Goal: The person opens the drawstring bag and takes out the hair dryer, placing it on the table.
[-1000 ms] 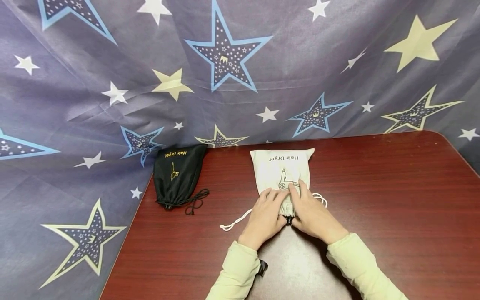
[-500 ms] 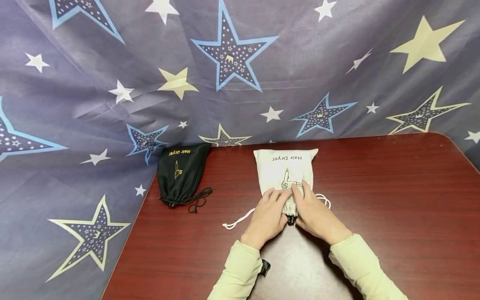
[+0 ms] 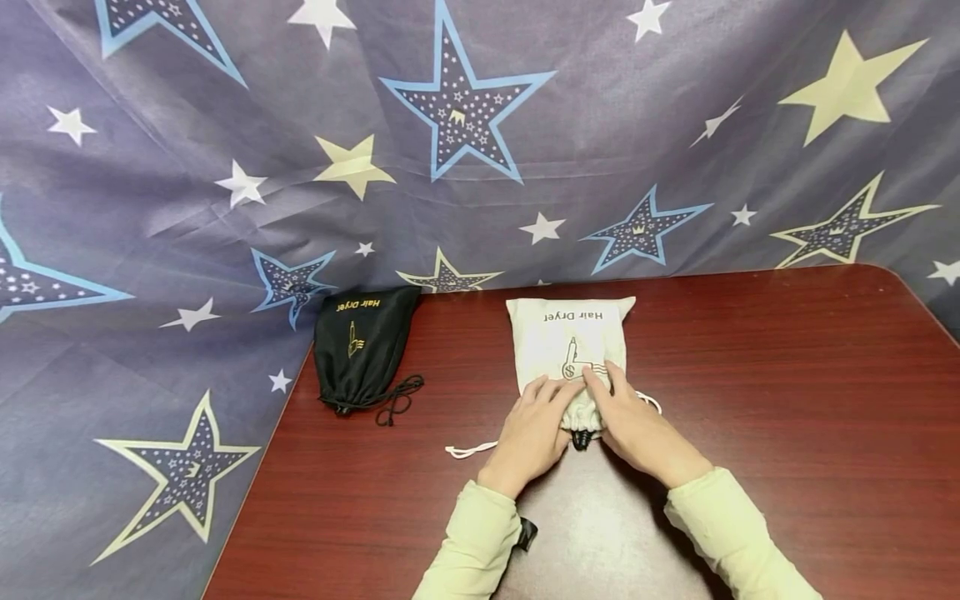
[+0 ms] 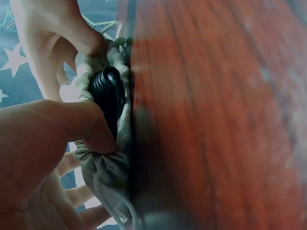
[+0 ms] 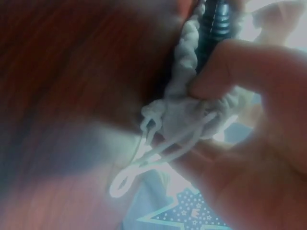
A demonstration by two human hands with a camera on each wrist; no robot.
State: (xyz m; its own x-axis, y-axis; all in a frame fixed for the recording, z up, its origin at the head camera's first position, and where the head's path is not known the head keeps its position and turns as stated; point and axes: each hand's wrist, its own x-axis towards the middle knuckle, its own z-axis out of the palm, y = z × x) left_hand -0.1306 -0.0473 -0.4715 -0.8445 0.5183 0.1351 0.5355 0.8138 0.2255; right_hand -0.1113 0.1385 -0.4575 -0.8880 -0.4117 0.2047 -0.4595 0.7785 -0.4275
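Note:
A white drawstring bag (image 3: 566, 333) printed "Hair Dryer" lies flat on the table, its gathered mouth facing the person. My left hand (image 3: 527, 433) grips the left side of that mouth, thumb hooked at the rim and fingers over the top. On the opposite side my right hand (image 3: 647, 433) holds the rim the same way. Between the thumbs, a black ribbed cord end (image 4: 108, 91) shows inside the parted opening; the rest of its object is hidden in the cloth. White drawstrings (image 5: 144, 165) trail out at both sides.
A black drawstring bag (image 3: 365, 346), also marked "Hair Dryer", lies at the table's far left corner with its black cord loose. The reddish wooden table (image 3: 780, 400) meets a star-patterned cloth (image 3: 480, 208) at its back and left edges.
My right hand has shifted slightly right, and the bag's mouth looks a little wider. The left hand stays on its side. The black bag has not moved.

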